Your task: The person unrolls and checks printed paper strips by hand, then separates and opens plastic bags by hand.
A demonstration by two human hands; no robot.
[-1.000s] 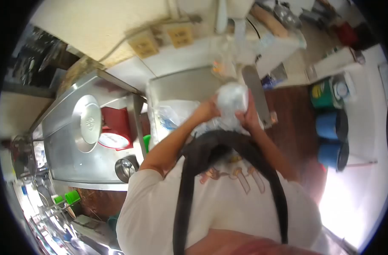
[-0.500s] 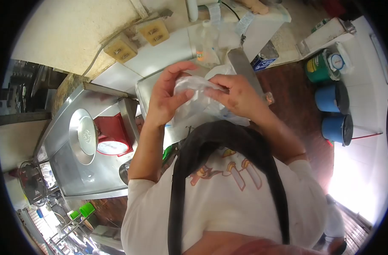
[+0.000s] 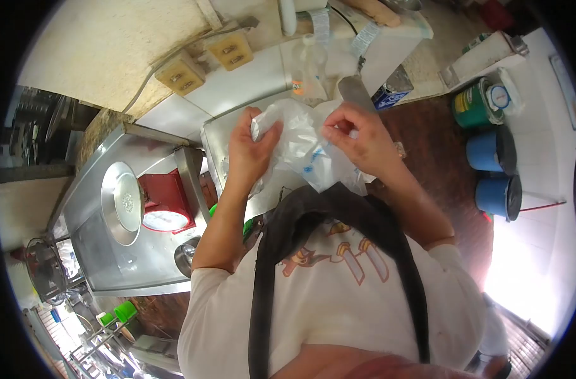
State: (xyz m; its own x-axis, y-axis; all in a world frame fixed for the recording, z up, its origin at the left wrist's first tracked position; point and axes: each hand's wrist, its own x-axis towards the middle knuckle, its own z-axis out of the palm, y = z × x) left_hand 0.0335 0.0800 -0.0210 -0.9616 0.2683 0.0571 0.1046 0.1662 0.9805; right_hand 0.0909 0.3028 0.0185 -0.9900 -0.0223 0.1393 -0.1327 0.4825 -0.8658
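A thin, whitish plastic bag (image 3: pixel 300 136) with small blue print hangs crumpled between my two hands, in front of the apron. My left hand (image 3: pixel 253 148) is closed on the bag's left side, thumb and fingers pinching its edge. At the bag's right edge, my right hand (image 3: pixel 362 140) has its fingers curled and its fingertips pressed against the plastic. Below the bag lies a metal work surface (image 3: pixel 220 142), partly covered by it. Behind the bag stands a clear plastic bottle (image 3: pixel 309 66) with an orange label.
To the left, a red scale (image 3: pixel 168 201) with a round metal pan (image 3: pixel 122 202) stands on a steel counter (image 3: pixel 102 268). Wall sockets (image 3: pixel 230 49) are above. A blue box (image 3: pixel 392 88), a green bucket (image 3: pixel 474 104) and blue buckets (image 3: pixel 493 194) stand to the right.
The bag has spread wider and more of its blue print shows. My hands have moved slightly apart, and my right hand is a little lower.
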